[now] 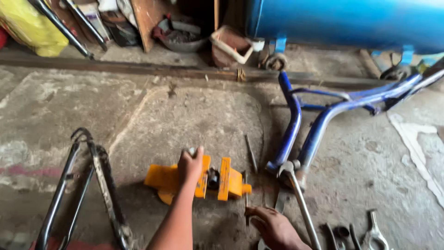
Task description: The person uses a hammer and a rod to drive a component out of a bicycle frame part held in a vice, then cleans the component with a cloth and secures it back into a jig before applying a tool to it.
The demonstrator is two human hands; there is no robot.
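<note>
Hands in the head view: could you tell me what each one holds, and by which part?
Left hand grips the top of the orange vise. Right hand touches its thin handle bar; hold unclear.

The left hand (190,164) covers the top of the orange vise (199,181), so whatever small pale thing sits in its grip can't be made out. The dark part between the vise's two plates is too small to identify. At six o'clock the right hand (274,227) is cut off at the wrist by the bottom edge. The black bicycle frame (95,185) at eight o'clock and the pliers (373,234) at five o'clock both run out of view. The blue tank (347,21) at one o'clock is cropped by the top edge.
</note>
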